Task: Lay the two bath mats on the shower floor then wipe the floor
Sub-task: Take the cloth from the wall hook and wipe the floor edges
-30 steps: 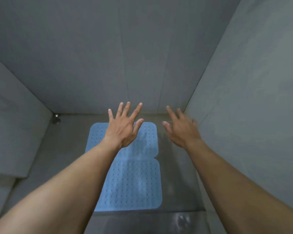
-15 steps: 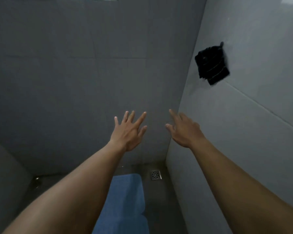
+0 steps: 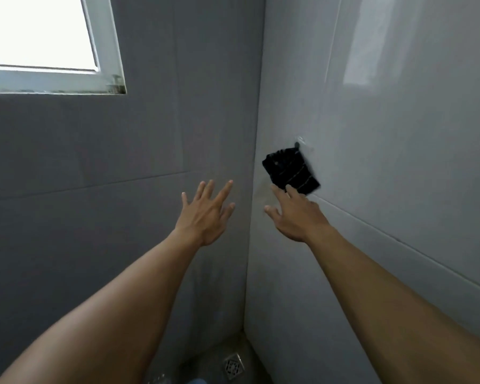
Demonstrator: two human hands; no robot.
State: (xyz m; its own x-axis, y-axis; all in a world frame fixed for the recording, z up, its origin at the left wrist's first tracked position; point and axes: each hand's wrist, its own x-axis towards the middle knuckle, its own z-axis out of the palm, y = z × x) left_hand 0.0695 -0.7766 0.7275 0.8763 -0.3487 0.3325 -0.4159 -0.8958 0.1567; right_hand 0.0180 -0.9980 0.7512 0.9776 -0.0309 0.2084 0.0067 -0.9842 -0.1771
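A black cloth (image 3: 288, 171) hangs from a small hook (image 3: 298, 144) on the right tiled wall, near the corner. My right hand (image 3: 294, 214) is raised just below it, fingers spread, fingertips at the cloth's lower edge, holding nothing. My left hand (image 3: 208, 214) is raised beside it in front of the back wall, open and empty. Only a thin blue sliver of a bath mat (image 3: 196, 381) shows at the bottom edge; the rest of the mats is out of view.
A square metal floor drain (image 3: 233, 365) sits in the corner of the shower floor. A white-framed window (image 3: 53, 48) is at the upper left of the back wall. Grey tiled walls meet at the corner straight ahead.
My view has tilted up from the floor with its two blue mats to the walls. Both open hands have risen, and my right hand has come up close to the black cloth.
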